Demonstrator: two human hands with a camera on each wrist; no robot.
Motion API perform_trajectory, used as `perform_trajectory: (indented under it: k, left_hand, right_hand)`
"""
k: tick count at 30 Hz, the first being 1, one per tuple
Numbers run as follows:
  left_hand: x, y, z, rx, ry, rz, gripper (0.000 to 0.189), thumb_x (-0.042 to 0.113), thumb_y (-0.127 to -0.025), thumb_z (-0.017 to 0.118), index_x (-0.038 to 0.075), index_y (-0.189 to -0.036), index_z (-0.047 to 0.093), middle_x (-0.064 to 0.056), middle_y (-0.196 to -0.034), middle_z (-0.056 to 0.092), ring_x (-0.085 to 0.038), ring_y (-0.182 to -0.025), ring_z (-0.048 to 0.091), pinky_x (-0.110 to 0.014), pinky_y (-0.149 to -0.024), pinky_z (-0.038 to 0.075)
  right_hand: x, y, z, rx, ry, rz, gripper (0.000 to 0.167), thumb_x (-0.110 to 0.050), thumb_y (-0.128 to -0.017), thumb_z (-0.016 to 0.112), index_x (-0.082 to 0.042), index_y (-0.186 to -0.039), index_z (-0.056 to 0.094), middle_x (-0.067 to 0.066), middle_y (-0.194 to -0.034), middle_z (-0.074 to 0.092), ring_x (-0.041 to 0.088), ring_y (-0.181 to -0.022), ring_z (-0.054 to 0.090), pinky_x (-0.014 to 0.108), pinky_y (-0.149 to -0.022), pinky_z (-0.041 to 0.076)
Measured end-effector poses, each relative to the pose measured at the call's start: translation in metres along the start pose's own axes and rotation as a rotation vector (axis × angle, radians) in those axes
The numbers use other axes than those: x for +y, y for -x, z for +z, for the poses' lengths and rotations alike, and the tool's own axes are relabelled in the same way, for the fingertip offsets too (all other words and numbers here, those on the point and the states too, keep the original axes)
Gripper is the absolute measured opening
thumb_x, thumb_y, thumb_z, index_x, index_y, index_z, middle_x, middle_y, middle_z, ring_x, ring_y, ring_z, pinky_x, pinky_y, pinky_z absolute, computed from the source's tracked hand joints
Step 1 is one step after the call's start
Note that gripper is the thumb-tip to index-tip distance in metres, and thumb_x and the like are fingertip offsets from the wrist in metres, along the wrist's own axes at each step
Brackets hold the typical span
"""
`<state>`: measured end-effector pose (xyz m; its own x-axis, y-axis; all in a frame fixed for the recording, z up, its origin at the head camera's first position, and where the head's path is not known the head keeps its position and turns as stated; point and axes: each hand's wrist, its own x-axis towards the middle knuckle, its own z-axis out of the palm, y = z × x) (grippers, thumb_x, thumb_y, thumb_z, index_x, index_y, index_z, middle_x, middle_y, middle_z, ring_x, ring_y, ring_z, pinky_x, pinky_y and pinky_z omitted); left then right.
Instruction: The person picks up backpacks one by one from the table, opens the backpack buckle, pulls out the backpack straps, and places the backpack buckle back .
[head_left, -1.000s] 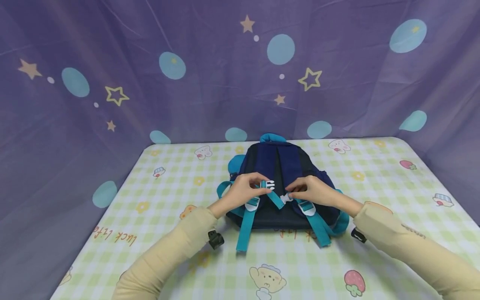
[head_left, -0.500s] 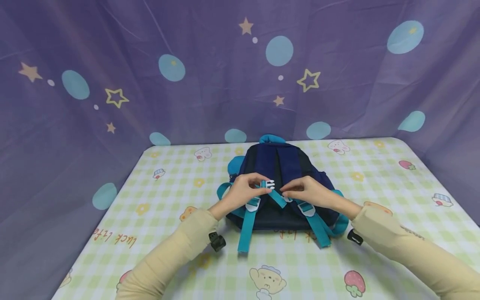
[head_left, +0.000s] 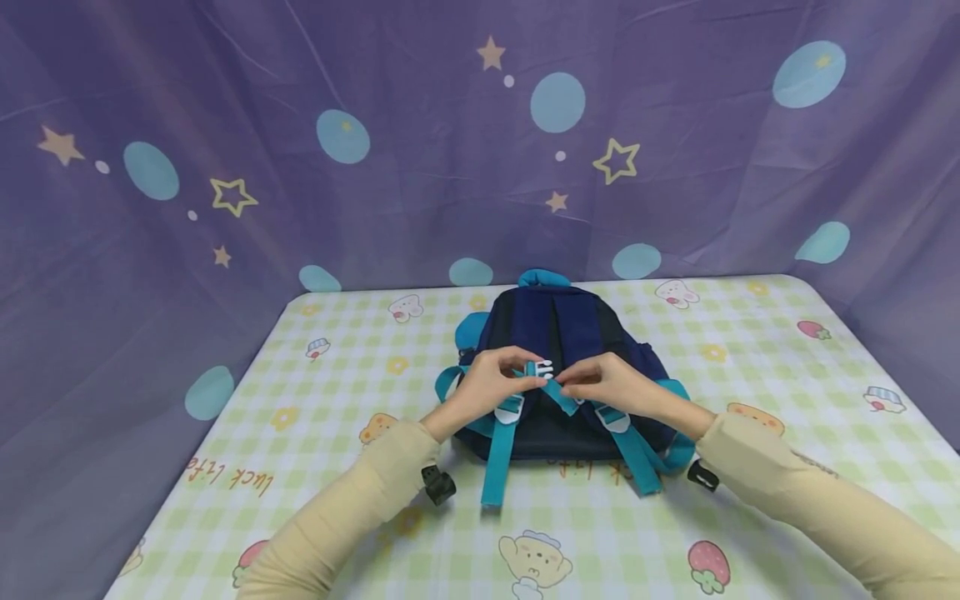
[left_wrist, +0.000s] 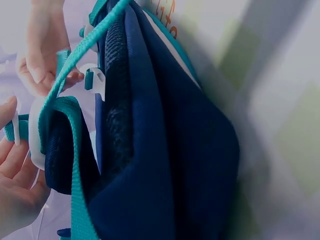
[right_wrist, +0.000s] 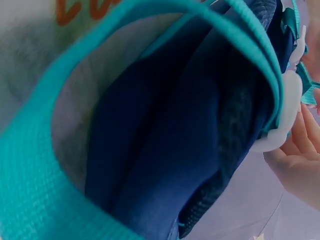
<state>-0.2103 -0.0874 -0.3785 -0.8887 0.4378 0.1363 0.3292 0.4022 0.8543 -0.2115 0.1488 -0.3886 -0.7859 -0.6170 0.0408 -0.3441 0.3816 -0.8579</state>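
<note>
Checked cartoon tablecloth (head_left: 750,358) before star-dotted purple curtain (head_left: 420,167).

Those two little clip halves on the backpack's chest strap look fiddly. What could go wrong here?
The left hand pinches the pronged white buckle half and the right hand pinches the other, hidden under its fingers. Brought together crooked, the prongs may not go in. A fingertip at the joint could get nipped. The loose teal strap between the hands might snag, and pulling could drag the backpack across the tablecloth.
</note>
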Motion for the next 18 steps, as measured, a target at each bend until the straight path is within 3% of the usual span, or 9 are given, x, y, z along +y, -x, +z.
perform_trajectory:
  k: [8, 18]
  left_hand:
    - [0.0014, -0.0001, 0.0017, -0.006, 0.008, 0.017, 0.027, 0.017, -0.088, 0.074, 0.006, -0.113, 0.071, -0.007, -0.107, 0.069, -0.018, -0.091, 0.062, -0.027, -0.078, 0.053]
    - [0.0023, -0.0001, 0.0054, 0.032, 0.016, 0.031, 0.025, 0.014, -0.087, 0.075, 0.006, -0.109, 0.067, -0.008, -0.1, 0.072, -0.016, -0.086, 0.062, -0.027, -0.075, 0.052]
  right_hand:
    - [-0.0021, -0.0014, 0.001, 0.02, -0.096, 0.103, 0.03, -0.011, -0.096, 0.063, 0.009, -0.118, 0.065, 0.017, -0.107, 0.071, 0.026, -0.095, 0.068, 0.039, -0.083, 0.055]
    - [-0.0027, -0.0018, -0.0005, 0.092, -0.062, 0.116, 0.024, -0.011, -0.096, 0.063, 0.006, -0.112, 0.069, 0.013, -0.102, 0.072, 0.021, -0.088, 0.067, 0.036, -0.078, 0.055]
